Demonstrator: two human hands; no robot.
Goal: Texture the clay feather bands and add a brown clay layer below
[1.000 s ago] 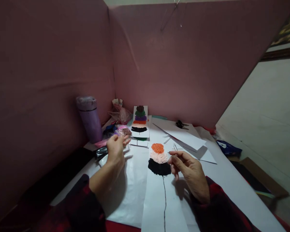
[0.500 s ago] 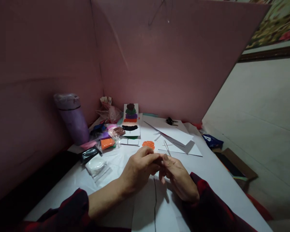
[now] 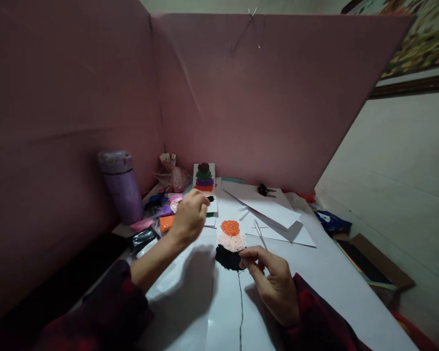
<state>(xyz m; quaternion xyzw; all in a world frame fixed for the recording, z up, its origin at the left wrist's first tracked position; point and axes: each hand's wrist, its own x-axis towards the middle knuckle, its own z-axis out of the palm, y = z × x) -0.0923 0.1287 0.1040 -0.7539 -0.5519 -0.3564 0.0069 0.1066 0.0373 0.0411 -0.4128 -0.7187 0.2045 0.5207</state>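
Pinching over the right edge of the black patch (image 3: 227,257), the right hand (image 3: 244,258) has thumb and index tips together; can't tell if a scrap is between. Left hand (image 3: 190,214), joined with it half a second ago, now raised apart near the layered card (image 3: 204,182); fingers curled, grip can't be told. So patches on the white paper strip (image 3: 225,304) show again: black, pale pink (image 3: 232,243), orange (image 3: 230,227) farthest. Silver pen-like tool (image 3: 259,234) just right.

Left hand (image 3: 190,214) and right hand (image 3: 273,282) held apart.
The left is held farther forward, its fingers curled, its forearm (image 3: 155,263) bared; on the right, thumb (image 3: 252,270) and forefinger (image 3: 258,252) are pinched at the tips.
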